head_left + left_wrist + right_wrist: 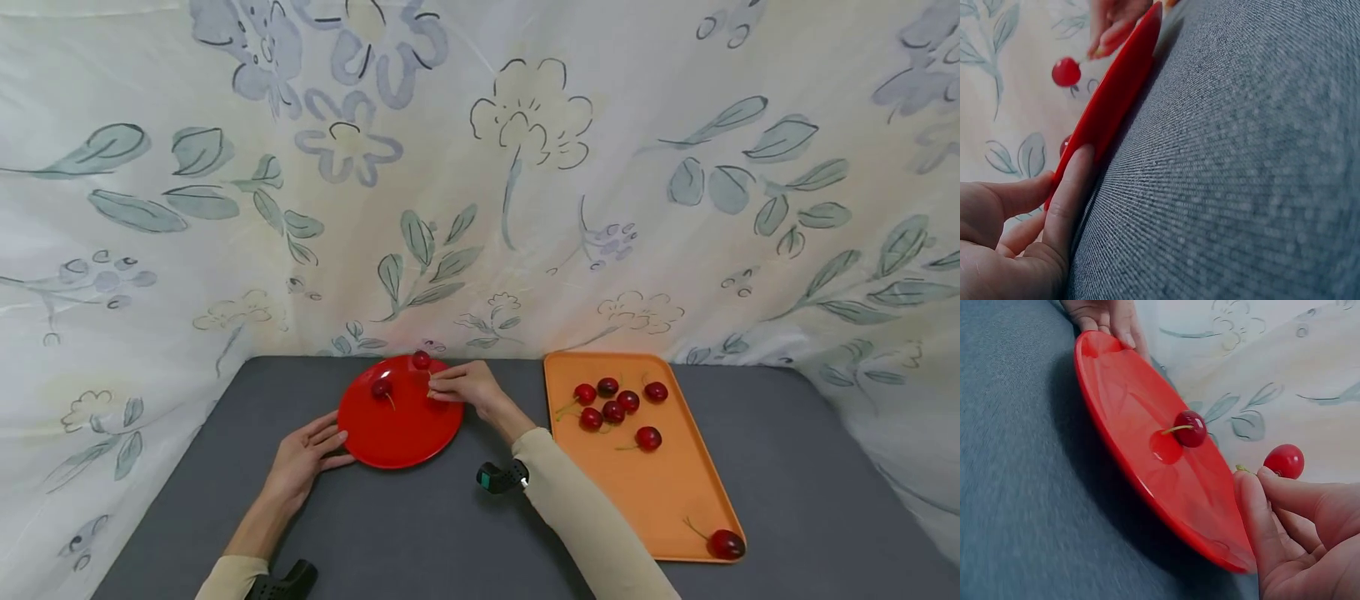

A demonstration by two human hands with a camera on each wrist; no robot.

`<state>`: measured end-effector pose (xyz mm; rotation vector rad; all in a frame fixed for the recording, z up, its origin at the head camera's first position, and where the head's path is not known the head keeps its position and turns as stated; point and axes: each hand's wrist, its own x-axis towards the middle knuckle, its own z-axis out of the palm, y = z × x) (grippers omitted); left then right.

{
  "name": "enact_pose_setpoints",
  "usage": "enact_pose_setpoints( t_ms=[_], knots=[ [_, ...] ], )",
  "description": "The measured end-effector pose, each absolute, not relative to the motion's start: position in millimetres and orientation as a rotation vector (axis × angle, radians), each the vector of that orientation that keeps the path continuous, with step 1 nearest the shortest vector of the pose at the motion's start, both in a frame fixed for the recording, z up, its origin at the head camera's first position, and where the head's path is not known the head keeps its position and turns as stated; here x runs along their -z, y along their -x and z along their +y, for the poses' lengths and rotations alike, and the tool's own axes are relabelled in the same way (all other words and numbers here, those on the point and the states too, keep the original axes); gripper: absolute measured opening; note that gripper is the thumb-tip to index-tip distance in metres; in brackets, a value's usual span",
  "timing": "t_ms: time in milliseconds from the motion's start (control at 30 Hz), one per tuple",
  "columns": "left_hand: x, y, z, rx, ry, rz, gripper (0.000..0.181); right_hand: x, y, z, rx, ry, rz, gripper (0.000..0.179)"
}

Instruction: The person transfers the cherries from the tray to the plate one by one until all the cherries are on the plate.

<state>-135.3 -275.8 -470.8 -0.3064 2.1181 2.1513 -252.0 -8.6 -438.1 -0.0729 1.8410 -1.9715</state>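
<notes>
A red plate (pixel 405 425) sits on the dark grey table, and my left hand (pixel 302 457) holds its left rim. In the left wrist view the thumb (pixel 1029 192) is at the upper side of the rim, with a finger (pixel 1067 206) along the outside. My right hand (pixel 471 388) is over the plate's right side, pinching a cherry (pixel 1284 461) by its green stem (pixel 1242 469) between thumb and forefinger. This cherry hangs near the plate's far edge. Another dark red cherry (pixel 1191 429) rests on the plate, its stem pointing toward the middle.
To the right lies an orange tray (pixel 600 492). Several cherries are grouped in its far half, and one large cherry (pixel 726 544) lies in its near right corner. A floral cloth (pixel 450 183) hangs behind the table. The right forearm (pixel 585 508) crosses the tray's left edge.
</notes>
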Motion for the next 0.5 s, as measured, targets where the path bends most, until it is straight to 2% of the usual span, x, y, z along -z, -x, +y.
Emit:
enact_pose_setpoints(
  t_ms=[267, 500],
  knots=[
    [472, 134, -277, -2.145, 0.342, 2.129, 0.058, 442, 258, -40, 1.954, -0.044, 1.905, 0.020],
    [473, 134, -274, -2.153, 0.339, 2.128, 0.058, 444, 251, -56, 1.905, -0.057, 2.021, 0.015]
  ],
)
